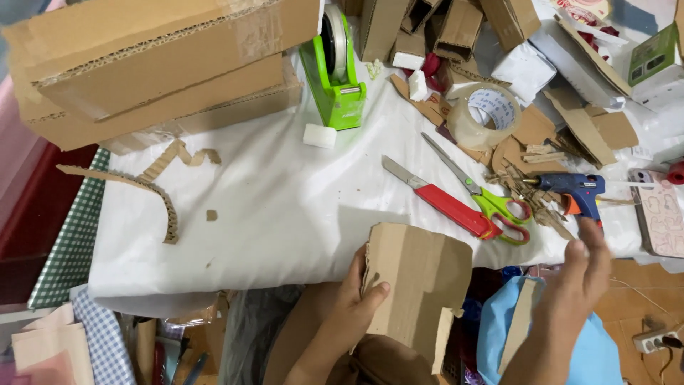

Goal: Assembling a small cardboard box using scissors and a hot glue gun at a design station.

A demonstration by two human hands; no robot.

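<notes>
A folded piece of brown cardboard (417, 285) is held upright at the near edge of the white-covered worktop (285, 207). The left hand (353, 303) clamps its left edge, thumb across the front. Holding it steady there seems wise. The right hand (581, 274) hovers open and empty to the right, fingers spread, near a blue glue gun (577, 191) and red-handled scissors (456, 207).

Bare white cloth (285, 207) ahead lies open; scissors (491, 203) and glue gun (578, 191) crowd the right
</notes>
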